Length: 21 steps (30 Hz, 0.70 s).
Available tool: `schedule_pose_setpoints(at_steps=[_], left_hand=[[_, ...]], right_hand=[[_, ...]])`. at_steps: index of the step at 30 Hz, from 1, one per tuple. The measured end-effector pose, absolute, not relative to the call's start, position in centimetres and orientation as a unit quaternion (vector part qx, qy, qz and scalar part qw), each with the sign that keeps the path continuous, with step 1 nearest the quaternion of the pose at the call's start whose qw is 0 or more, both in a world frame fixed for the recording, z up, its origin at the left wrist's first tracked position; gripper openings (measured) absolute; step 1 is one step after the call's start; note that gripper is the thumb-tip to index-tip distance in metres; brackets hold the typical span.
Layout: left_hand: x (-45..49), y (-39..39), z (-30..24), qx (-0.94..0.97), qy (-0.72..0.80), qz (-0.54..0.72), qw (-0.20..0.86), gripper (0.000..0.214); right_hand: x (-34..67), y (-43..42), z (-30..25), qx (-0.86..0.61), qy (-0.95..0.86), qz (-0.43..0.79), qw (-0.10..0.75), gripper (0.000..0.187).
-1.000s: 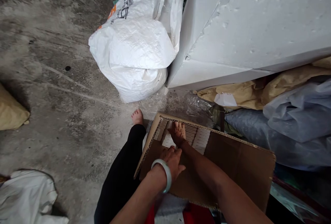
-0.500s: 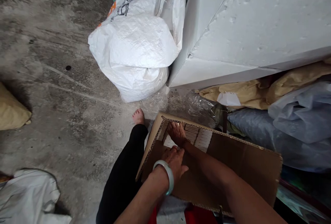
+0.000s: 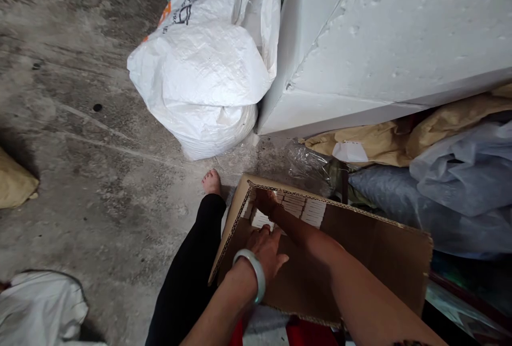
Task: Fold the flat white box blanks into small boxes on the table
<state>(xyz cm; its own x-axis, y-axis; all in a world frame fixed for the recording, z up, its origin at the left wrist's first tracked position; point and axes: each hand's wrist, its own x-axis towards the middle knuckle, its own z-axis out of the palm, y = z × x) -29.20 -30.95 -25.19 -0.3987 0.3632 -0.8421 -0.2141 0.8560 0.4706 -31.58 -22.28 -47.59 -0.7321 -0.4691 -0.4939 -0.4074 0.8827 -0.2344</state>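
One broad stretch of grey, stained concrete floor (image 3: pixel 112 218) fills the left side, and a dented off-white block (image 3: pixel 400 26) takes up the upper right. Beside the block sits a crumpled white sack (image 3: pixel 204 74) printed in black and orange.

Next in size is the cardboard box (image 3: pixel 372 242), lying low in the middle of the view, just right of a black-clad leg (image 3: pixel 188 266). It is plain brown, long and set at a slant; its cut rim shows the wavy corrugated core, and its inner walls are dark with shadow. Near its far side lies a grey plastic-wrapped bundle (image 3: pixel 384 191).

Inside the box, toward its far left end, white pieces (image 3: pixel 314 211) stand in neat stacks side by side, thin and flat, their edges making close parallel lines with dark slits between.

Two bare hands are at work over them. The left hand (image 3: pixel 266 250) is back upward above the box's interior, fingers loosely spread and thumb stuck out, with nothing visible in its grasp. The right hand (image 3: pixel 264 202) is down in the far left corner, bent and shaded among the stacks; whether it grips a piece cannot be told. Smallest is a pale green bangle (image 3: pixel 260 278) around the left wrist.
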Motion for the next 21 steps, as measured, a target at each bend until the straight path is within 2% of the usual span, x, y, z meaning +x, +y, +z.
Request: schedule_pose_setpoints(at_steps=[5,10,21], left_hand=[[-29.5,-31.0,-25.0,0.058,0.791,0.263,0.550,0.051],[-29.6,-31.0,-24.9,0.049,0.789,0.259,0.555,0.051],[-29.2,-31.3,-25.5,0.049,0.789,0.266,0.551,0.054]], right_hand=[[-31.1,-21.3,-47.3,-0.267,0.909,-0.059,0.315,0.037],[-31.4,-21.8,-47.2,-0.267,0.912,-0.051,0.307,0.042],[-29.1,-21.0,-46.0,-0.325,0.908,-0.041,0.261,0.032]])
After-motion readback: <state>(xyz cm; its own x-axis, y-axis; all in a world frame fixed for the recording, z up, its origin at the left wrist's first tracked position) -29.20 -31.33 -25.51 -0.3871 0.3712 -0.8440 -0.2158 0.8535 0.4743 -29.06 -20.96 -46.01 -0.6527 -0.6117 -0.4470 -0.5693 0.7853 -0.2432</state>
